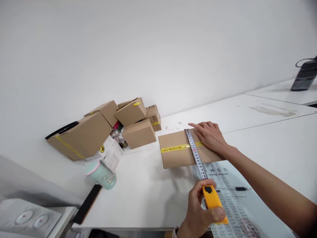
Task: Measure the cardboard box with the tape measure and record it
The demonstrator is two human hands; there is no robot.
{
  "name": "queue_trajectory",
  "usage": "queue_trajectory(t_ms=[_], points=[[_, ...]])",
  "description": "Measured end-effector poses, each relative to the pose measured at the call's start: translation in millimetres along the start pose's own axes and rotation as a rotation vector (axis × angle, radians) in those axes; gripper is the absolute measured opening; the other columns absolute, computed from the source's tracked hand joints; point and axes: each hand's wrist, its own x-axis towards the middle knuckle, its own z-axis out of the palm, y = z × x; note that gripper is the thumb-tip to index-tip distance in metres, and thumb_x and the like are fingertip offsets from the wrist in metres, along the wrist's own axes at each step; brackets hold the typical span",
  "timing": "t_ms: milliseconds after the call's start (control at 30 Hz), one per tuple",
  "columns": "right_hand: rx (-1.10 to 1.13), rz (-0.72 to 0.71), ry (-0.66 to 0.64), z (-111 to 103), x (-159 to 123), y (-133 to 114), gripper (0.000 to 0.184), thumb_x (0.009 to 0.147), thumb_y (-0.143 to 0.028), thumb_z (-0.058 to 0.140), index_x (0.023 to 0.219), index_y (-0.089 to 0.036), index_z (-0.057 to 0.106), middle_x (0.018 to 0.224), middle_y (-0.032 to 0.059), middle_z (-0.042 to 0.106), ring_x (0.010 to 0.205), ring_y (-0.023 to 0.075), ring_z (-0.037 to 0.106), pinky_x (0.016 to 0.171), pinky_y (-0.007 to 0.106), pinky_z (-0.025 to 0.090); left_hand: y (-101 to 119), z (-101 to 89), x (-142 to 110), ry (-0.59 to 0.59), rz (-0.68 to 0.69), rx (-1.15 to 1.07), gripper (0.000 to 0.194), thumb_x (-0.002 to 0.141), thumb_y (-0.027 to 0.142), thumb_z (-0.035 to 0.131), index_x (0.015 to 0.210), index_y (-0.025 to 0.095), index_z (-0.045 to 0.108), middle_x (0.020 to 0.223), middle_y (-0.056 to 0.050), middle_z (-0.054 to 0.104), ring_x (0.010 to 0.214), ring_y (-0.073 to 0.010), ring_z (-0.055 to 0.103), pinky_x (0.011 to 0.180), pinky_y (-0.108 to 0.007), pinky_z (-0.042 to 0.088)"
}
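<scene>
My left hand (199, 208) is wrapped round a yellow tape measure (215, 203), with the thumb pressed on its case. The metal blade (195, 155) runs out across a brown cardboard box (175, 161) that has yellow printed tape along its top. The blade's end lies at the box's far edge. My right hand (210, 135) grips the right part of the box, its fingers bent over the far edge and one finger stretched out to the left beside the blade's end. Under the near side lies a pale printed sheet (237, 205) with a black pen (241, 188) on it.
Several cardboard boxes (140, 134) are piled at the left by the wall. Near them stand a mint tumbler (104, 175) with a pink rim and a white packet (111, 153). A dark flat object (88, 203) lies at the table's left edge. A black bottle (304, 76) stands far right.
</scene>
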Motion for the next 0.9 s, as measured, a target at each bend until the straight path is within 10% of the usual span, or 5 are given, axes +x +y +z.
queue_trajectory(t_ms=[900], points=[[0.030,-0.101,-0.072,3,-3,1,0.057,0.098,-0.010,0.031,0.132,-0.039,0.067,0.117,0.0087,0.067,0.101,0.0286,0.050,0.090,0.047,0.033,-16,1.8,1,-0.055,-0.039,0.014,0.079,0.057,0.037,0.091,0.128,0.019,0.060,0.117,-0.014,0.066,0.114,-0.0347,0.061,0.097,-0.048,0.051]])
